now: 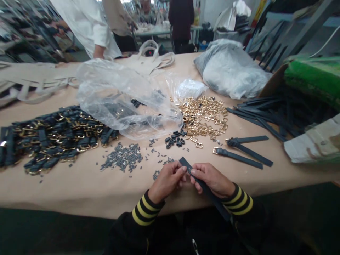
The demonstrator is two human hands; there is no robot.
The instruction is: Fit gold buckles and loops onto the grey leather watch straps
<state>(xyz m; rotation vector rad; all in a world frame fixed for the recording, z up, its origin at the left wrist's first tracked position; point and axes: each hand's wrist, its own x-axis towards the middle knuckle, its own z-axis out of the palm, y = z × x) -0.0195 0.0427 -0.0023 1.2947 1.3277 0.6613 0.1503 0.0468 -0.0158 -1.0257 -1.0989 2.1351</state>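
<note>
A dark strap (pixel 209 193) runs from between my hands down toward my lap at the right. My right hand (pixel 211 179) is closed on it, thumb on top near the upper end. My left hand (pixel 168 180) pinches at the strap's left edge; whether a small piece is between its fingertips cannot be made out. Just beyond my hands lie small dark pieces (pixel 123 157), dark loops (pixel 175 139) and a heap of gold buckles (pixel 204 117). Buckled straps (pixel 239 158) rest to the right of my right hand.
Finished-looking buckled straps (pixel 66 134) are piled at the left. Clear plastic bag (pixel 119 92) lies mid-table, a filled bag (pixel 231 67) behind. Loose straps (pixel 276 113) spill from a box at the right. A person in a white sleeve (pixel 98 28) stands across the table (pixel 87 198).
</note>
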